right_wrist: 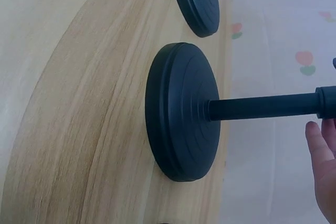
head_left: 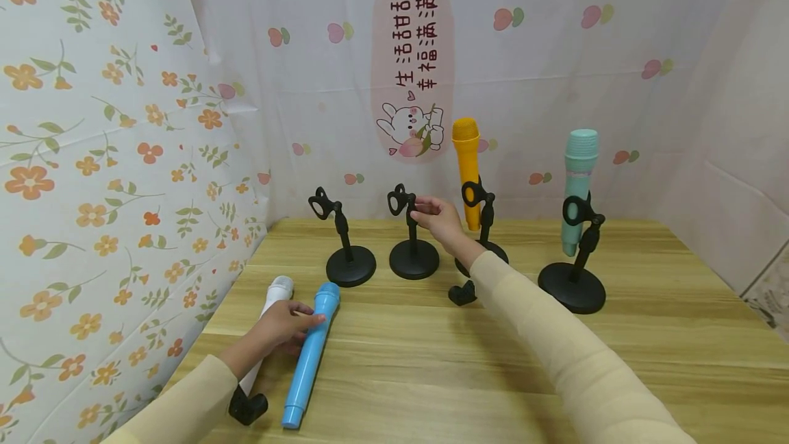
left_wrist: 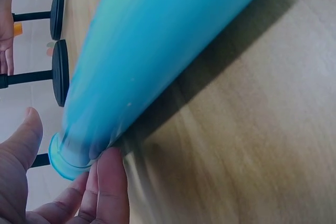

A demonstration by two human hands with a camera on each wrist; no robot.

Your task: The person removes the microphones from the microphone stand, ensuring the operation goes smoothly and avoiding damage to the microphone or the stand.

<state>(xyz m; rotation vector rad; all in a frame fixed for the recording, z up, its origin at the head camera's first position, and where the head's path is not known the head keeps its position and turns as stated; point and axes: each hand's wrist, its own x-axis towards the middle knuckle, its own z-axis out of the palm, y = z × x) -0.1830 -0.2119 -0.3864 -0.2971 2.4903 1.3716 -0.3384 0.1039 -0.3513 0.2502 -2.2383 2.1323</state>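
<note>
While the left hand (head_left: 286, 324) is touching the blue microphone (head_left: 311, 362) near its head, we are seeing its thumb standing apart from its fingers. The blue microphone is lying on the counter (head_left: 401, 368), its head pointing towards the row of stands; just to its left, the white microphone (head_left: 280, 288) is lying partly beneath the same hand, with a black piece (head_left: 248, 406) sitting at its near end. Well apart from the left, the right hand (head_left: 440, 220) is hovering at the upper post of the second stand from the left (head_left: 414, 260), its fingers extended — whether they are actually touching the post, we cannot tell. The leftmost stand (head_left: 350, 266) is standing beside it. Farther right, the yellow microphone (head_left: 467, 163) is standing nearly upright at the third stand (head_left: 487, 216) — and the turquoise microphone (head_left: 581, 163) at the fourth stand (head_left: 573, 288).
</note>
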